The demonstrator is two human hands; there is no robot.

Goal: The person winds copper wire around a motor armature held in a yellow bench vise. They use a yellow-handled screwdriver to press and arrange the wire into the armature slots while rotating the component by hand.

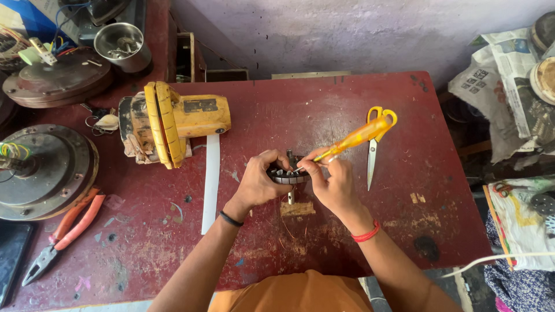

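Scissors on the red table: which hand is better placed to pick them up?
Right, probably. The scissors lie just beyond the right hand, though it holds a yellow screwdriver. The left hand grips the small metal part, farther away.

So there's a small round motor core (287, 173), dark with pale slots around its rim and a short metal shaft poking out below, held just above the red tabletop (324, 110) near its middle. Then an orange see-through screwdriver (354, 137), angled with the handle up to the right, tip down touching the core's top edge.
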